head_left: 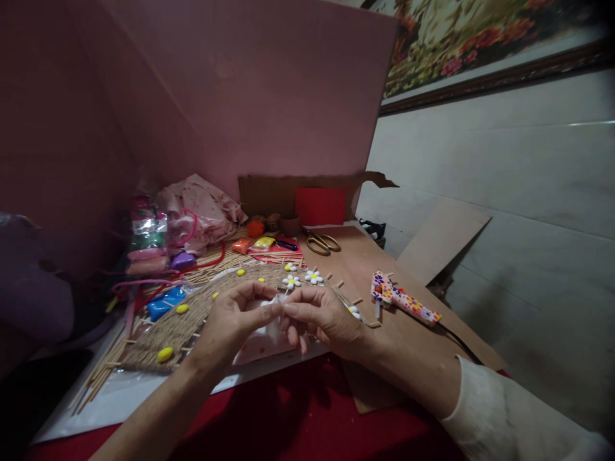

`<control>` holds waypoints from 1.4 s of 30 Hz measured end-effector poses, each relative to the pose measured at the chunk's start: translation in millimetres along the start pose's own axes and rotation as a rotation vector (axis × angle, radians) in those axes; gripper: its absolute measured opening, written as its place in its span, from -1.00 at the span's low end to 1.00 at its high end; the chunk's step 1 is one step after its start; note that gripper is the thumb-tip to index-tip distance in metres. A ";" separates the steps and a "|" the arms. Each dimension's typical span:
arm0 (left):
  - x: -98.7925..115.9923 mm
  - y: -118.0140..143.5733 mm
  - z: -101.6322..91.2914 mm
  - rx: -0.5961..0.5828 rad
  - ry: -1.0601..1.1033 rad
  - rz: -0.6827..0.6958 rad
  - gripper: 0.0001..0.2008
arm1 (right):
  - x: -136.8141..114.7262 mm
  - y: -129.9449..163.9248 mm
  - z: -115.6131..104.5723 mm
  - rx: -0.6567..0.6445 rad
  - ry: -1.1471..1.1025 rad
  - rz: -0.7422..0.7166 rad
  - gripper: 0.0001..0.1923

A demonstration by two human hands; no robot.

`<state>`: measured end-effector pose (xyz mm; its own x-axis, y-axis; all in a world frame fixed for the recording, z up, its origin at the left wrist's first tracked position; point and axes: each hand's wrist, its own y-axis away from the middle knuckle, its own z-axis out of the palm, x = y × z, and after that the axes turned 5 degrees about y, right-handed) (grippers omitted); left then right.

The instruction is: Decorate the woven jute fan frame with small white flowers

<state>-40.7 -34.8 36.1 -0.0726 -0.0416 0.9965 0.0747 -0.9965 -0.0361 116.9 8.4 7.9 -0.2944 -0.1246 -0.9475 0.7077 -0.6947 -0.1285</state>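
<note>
My left hand (235,323) and my right hand (324,317) meet over the lower middle of the work, fingertips nearly touching. Both are closed in a pinch on a small, soft white piece (273,325); whether it is clay or thin plastic I cannot tell. Beneath and behind them lies an arched panel wound with jute twine (192,330), with stick ends jutting from its edges. Several yellow ovals (165,354) and white-petalled flowers with yellow centres (314,276) sit on the twine. My hands hide part of the panel's inner edge.
Right of the panel, a flower-patterned glue gun (401,299) rests on brown board (355,250), its black cord trailing forward. Gold-handled scissors (323,243) lie behind. Bagged coloured clay (148,240), a blue packet (166,302) and loose sticks (98,378) are at left. Red cloth (269,416) covers the front.
</note>
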 end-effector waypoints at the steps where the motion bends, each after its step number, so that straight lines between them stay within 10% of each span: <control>1: -0.1 0.3 0.0 0.004 -0.004 0.004 -0.72 | 0.3 -0.1 -0.2 0.002 0.005 0.004 -0.79; 42: 2.5 3.4 2.0 0.003 -0.021 0.032 -0.74 | -1.7 0.5 0.1 0.001 0.021 0.021 -0.79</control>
<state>-38.6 -38.1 38.6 -0.0493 -0.0721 0.9962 0.0800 -0.9945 -0.0680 117.6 8.2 9.4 -0.2659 -0.1249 -0.9559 0.7131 -0.6928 -0.1078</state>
